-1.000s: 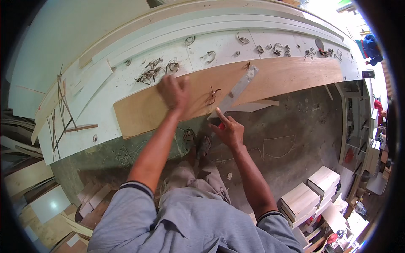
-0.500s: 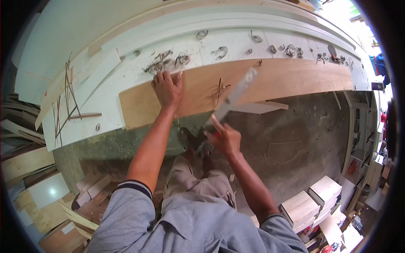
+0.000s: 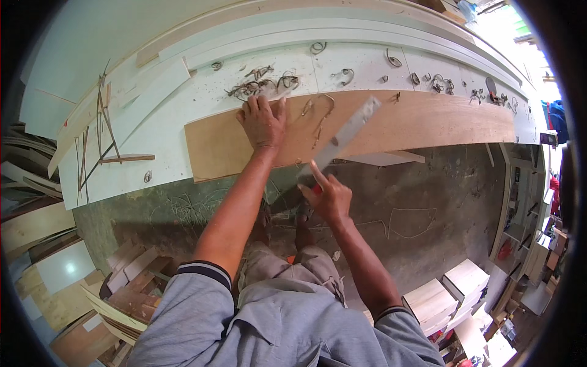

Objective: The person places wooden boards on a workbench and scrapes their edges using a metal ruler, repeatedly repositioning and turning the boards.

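A long tan wooden board (image 3: 440, 119) lies along the near edge of the white worktop. My left hand (image 3: 264, 125) rests on its left part with fingers spread over the far edge, pressing flat and gripping nothing. In my closed right hand (image 3: 330, 199) is a long flat-bladed tool (image 3: 351, 126), grey with a bit of red handle showing. Its blade slants up and to the right across the board, blurred by motion, so its exact kind and edge are unclear. My right index finger stretches along the blade. A thin curled strip (image 3: 324, 113) lies on the board left of the blade.
Dark curled shavings (image 3: 260, 82) are strewn along the white worktop (image 3: 140, 180). Thin sticks (image 3: 101, 140) stand crossed at its left end. Below the near edge a pale offcut (image 3: 385, 158) sticks out. Drawer-like wooden boxes (image 3: 431, 303) are stacked at lower right; boards lean at left.
The view has shifted slightly, so the worktop appears further right and lower. The curled strip on the board has changed shape and position. Both hands keep their places, the right still holding the tool.
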Tool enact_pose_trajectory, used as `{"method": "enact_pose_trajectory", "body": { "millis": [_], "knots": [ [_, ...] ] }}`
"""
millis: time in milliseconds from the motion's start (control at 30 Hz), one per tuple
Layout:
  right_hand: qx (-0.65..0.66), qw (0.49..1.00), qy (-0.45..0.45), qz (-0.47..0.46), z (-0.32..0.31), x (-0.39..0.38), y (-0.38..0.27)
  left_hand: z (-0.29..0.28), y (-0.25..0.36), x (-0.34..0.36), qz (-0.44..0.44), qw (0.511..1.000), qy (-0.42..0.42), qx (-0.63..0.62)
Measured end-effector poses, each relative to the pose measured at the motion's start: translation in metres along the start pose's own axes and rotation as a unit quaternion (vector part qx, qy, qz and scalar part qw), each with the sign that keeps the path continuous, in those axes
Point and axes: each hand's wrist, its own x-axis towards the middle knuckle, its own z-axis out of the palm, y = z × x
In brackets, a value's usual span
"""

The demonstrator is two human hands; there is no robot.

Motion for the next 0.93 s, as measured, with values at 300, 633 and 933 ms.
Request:
{"method": "enact_pose_trajectory", "body": {
  "millis": [300,633,933],
  "knots": [
    [-0.002,1.0,0.006,0.006,0.02,0.009,-0.034,0.0,-0.001,0.002,-0.022,1.0,-0.02,0.008],
    [-0.011,1.0,-0.026,0.012,0.043,-0.018,-0.064,0.0,-0.002,-0.002,-0.031,0.999,-0.012,-0.033],
    [-0.009,1.0,-0.025,0.015,0.052,0.018,-0.08,-0.001,-0.021,-0.001,-0.007,0.994,0.007,-0.106]
  ]
}}
